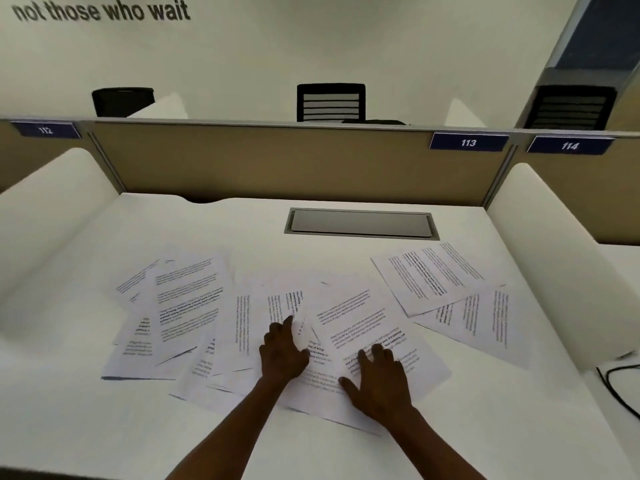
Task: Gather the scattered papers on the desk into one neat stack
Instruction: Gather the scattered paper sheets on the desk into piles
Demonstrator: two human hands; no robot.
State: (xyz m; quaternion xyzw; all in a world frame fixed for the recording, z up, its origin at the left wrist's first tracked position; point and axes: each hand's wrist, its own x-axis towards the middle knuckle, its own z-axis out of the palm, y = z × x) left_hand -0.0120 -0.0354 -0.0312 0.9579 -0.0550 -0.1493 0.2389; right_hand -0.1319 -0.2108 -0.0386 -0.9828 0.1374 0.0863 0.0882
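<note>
Centrally, both hands (332, 372) flat on papers (349, 327), desk (242, 230) edges bare

The papers (277, 327) are white printed sheets carrying black text in lines and paragraphs, some of it bold. They lie flat and unstacked on the white bench (242, 230), spread in a band across its middle, each sheet turned at its own angle and most overlapping a neighbour. One cluster (173, 313) lies toward the left edge, fanned and layered. A central group (360, 327) sits nearer the front edge, with several sheets overlapping. Two sheets (433, 275) lie toward the right edge, the upper one resting partly over the lower. No sheet edges are aligned with the bench edges.
</note>
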